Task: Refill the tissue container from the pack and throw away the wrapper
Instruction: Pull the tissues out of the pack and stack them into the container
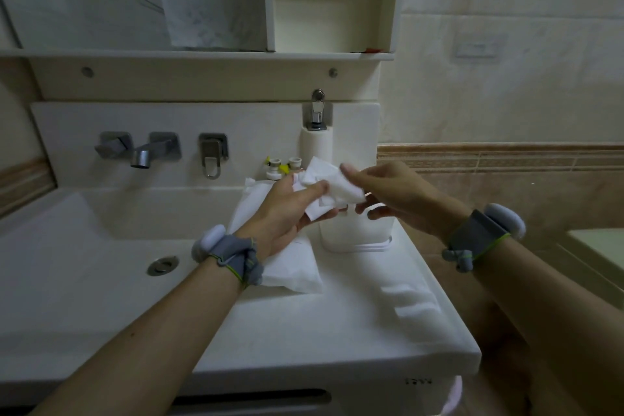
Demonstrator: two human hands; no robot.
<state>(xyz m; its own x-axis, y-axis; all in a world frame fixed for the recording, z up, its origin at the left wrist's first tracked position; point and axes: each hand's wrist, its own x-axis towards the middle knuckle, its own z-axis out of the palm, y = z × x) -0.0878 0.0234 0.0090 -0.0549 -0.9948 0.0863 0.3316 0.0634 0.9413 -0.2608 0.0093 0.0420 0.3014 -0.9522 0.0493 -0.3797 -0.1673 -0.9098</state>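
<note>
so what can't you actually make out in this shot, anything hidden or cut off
All in the head view:
- Tissue container: its top and opening are behind the right hand and the tissues, so how full it is cannot be told.
- Tissue pack: its middle is covered by the left hand and wrist; whether it is opened is unclear.
- Small bottles by the wall: too small to identify.
- No bin in frame.

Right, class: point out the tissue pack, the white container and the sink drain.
tissue pack (297, 272): head view, on its lower flat face near the left wrist.
white container (354, 235): head view, on its front wall.
sink drain (162, 265): head view, on the metal stopper.
</note>
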